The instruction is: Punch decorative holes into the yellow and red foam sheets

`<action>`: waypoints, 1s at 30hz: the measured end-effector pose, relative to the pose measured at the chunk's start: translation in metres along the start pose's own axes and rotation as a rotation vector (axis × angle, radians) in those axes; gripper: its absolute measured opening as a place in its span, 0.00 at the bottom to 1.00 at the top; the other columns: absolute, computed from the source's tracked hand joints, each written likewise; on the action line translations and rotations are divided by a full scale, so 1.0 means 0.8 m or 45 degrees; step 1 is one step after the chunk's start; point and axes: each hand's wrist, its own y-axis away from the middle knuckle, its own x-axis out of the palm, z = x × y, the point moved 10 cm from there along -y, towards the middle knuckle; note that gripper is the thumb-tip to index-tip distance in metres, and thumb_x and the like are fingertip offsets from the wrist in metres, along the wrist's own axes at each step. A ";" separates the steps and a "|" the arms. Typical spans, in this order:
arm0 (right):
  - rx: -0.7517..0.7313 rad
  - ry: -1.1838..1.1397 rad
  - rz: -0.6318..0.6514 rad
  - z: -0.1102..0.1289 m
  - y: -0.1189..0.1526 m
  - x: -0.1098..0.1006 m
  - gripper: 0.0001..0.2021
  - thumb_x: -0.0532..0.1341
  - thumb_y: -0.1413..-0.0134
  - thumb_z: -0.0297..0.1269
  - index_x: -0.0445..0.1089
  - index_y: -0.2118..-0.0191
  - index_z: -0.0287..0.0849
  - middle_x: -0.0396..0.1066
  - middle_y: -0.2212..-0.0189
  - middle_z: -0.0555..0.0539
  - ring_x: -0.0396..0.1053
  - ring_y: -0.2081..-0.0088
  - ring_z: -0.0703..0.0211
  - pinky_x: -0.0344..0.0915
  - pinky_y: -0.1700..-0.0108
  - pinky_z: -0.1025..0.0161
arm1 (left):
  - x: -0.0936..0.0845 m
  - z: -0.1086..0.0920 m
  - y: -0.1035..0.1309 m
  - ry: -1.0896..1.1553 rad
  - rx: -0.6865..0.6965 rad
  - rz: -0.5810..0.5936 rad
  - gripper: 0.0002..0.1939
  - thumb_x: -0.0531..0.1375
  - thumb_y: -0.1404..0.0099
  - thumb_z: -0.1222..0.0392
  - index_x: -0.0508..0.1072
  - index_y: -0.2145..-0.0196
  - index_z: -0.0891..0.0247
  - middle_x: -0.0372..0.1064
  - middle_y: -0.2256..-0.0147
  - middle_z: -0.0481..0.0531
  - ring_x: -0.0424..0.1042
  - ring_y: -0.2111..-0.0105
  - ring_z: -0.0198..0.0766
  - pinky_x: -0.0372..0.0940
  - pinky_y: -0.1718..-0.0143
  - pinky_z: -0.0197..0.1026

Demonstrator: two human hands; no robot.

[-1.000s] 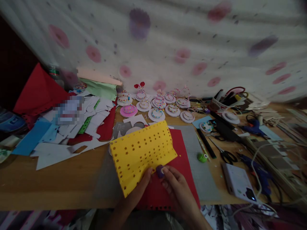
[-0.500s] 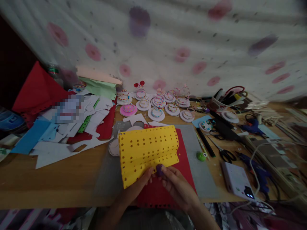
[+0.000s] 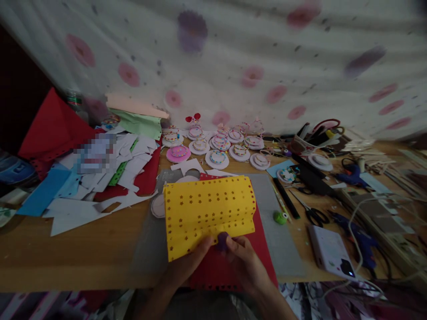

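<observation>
A yellow sheet (image 3: 207, 200) with rows of star-shaped holes is held up over a red sheet (image 3: 258, 249). My left hand (image 3: 198, 253) pinches its lower edge near the middle, thumb on top and the other fingers hidden beneath. My right hand (image 3: 242, 253) is closed round a small purple craft punch (image 3: 223, 241), which sits at the yellow sheet's lower edge, right beside my left thumb. Both sheets lie over a grey cutting mat (image 3: 283, 253). A white paper disc (image 3: 158, 206) shows just left of the yellow sheet.
Several small decorated paper hats (image 3: 217, 158) stand along the back. White paper scraps (image 3: 100, 213) are heaped at left. On the right lie scissors (image 3: 315, 216), a green frog-like item (image 3: 280, 217), a power bank (image 3: 330, 251), a blue glue gun (image 3: 363, 244) and loose cables.
The yellow sheet's right side has shifted a little to the right and lies flatter. My hands stay close together at its lower edge, the purple punch still in my right hand.
</observation>
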 end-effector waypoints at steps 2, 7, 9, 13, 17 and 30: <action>-0.012 0.026 -0.020 0.002 0.001 0.000 0.09 0.72 0.58 0.38 0.78 0.69 0.41 0.74 0.73 0.48 0.69 0.68 0.58 0.65 0.60 0.63 | 0.012 0.000 0.004 -0.021 0.084 0.050 0.08 0.69 0.54 0.53 0.77 0.73 0.52 0.77 0.70 0.48 0.74 0.59 0.49 0.65 0.49 0.48; -0.043 0.076 -0.088 0.006 0.005 0.006 0.09 0.73 0.62 0.38 0.75 0.74 0.42 0.73 0.76 0.49 0.68 0.73 0.60 0.63 0.68 0.65 | 0.079 0.000 0.015 0.228 0.012 0.297 0.16 0.66 0.55 0.54 0.74 0.65 0.57 0.78 0.61 0.54 0.76 0.58 0.49 0.70 0.54 0.46; -0.065 0.051 -0.166 0.009 0.006 0.004 0.12 0.75 0.67 0.38 0.73 0.78 0.42 0.73 0.78 0.51 0.67 0.75 0.61 0.62 0.71 0.66 | 0.081 -0.002 0.014 0.159 0.007 0.169 0.12 0.65 0.52 0.56 0.73 0.67 0.57 0.78 0.63 0.54 0.76 0.58 0.48 0.69 0.53 0.45; -0.110 0.026 -0.290 0.013 0.006 -0.001 0.15 0.77 0.76 0.35 0.69 0.83 0.42 0.68 0.83 0.54 0.62 0.79 0.64 0.59 0.75 0.67 | 0.080 -0.003 0.008 0.025 0.023 0.057 0.06 0.63 0.51 0.58 0.73 0.72 0.58 0.77 0.65 0.53 0.74 0.57 0.49 0.65 0.49 0.48; -0.135 0.022 -0.235 0.017 -0.001 -0.001 0.14 0.76 0.72 0.35 0.69 0.83 0.42 0.67 0.83 0.55 0.60 0.78 0.65 0.57 0.75 0.68 | 0.076 -0.011 0.001 -0.043 0.070 0.041 0.08 0.63 0.52 0.56 0.74 0.72 0.58 0.77 0.63 0.55 0.73 0.56 0.50 0.64 0.48 0.48; -0.040 0.126 -0.021 0.012 -0.004 0.013 0.07 0.71 0.54 0.38 0.76 0.68 0.43 0.72 0.70 0.50 0.66 0.70 0.64 0.63 0.67 0.67 | 0.026 -0.022 -0.004 0.062 0.034 -0.226 0.22 0.58 0.39 0.45 0.69 0.49 0.52 0.62 0.40 0.47 0.45 0.34 0.47 0.39 0.33 0.52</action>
